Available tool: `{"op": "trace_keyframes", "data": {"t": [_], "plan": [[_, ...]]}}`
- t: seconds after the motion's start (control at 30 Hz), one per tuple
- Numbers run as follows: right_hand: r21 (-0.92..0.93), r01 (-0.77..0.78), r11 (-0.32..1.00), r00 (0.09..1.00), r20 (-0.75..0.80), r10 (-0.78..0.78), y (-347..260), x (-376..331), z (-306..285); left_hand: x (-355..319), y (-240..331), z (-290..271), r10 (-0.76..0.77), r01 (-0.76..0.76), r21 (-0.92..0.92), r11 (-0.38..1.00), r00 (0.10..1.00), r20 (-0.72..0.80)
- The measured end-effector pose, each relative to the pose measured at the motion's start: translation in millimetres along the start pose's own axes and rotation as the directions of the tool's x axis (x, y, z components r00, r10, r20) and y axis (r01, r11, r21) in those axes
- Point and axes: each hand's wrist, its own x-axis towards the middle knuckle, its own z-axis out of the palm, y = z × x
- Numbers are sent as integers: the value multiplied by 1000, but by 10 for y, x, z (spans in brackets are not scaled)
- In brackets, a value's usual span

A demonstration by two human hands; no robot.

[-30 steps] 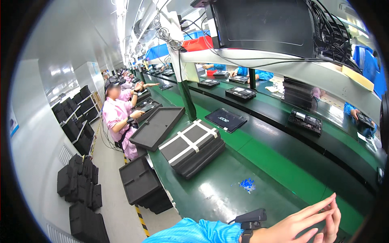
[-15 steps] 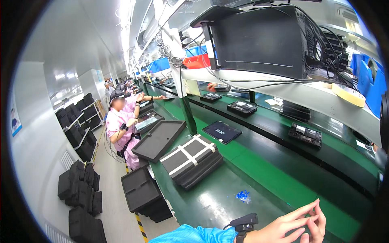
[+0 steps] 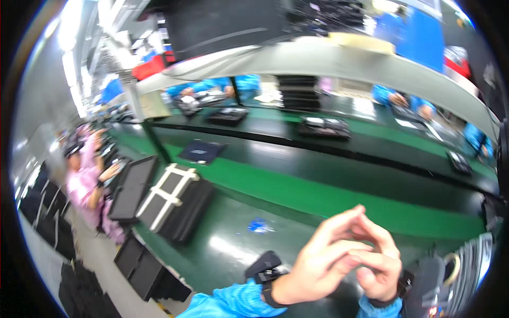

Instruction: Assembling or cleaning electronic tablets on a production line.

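My left hand (image 3: 313, 259) and my right hand (image 3: 383, 259) are raised over the near side of the green bench (image 3: 228, 249). Their fingertips meet in a peak, fingers mostly stretched, and I see nothing held between them. Both arms have blue sleeves, and a dark device (image 3: 263, 266) is strapped on the left wrist. Beyond the left hand lies a small scatter of blue bits (image 3: 260, 226). Further left stands a stack of black foam trays (image 3: 185, 206) with white strips across its top. A dark laptop cover (image 3: 201, 151) lies behind it.
An open black tray (image 3: 133, 188) leans by a co-worker in pink (image 3: 85, 185) at left. A shelf (image 3: 297, 55) crosses above. Partly disassembled laptops (image 3: 324, 127) sit on the far line, where people in blue work. Upright thin panels (image 3: 472, 265) and a tape roll (image 3: 452, 268) are at right.
My view has swung right, bringing the panels at the right and the people opposite into sight. More of my right hand shows; the fingertips still touch.
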Motion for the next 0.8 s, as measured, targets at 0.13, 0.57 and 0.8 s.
{"op": "trace_keyframes", "data": {"t": [0.13, 0.57, 0.8], "plan": [[-87, 13, 996, 998, 68, -7, -75, -74, -59, 58, 185, 19, 4, -1, 104, 995, 1000, -22], [456, 63, 888, 982, 131, -136, -205, -145, 52, -88, 412, -105, 153, -153, 102, 983, 988, 13], [337, 74, 939, 995, -92, -45, -215, -89, -61, 68, 353, -335, 254, -250, -47, 967, 961, 109]]}}
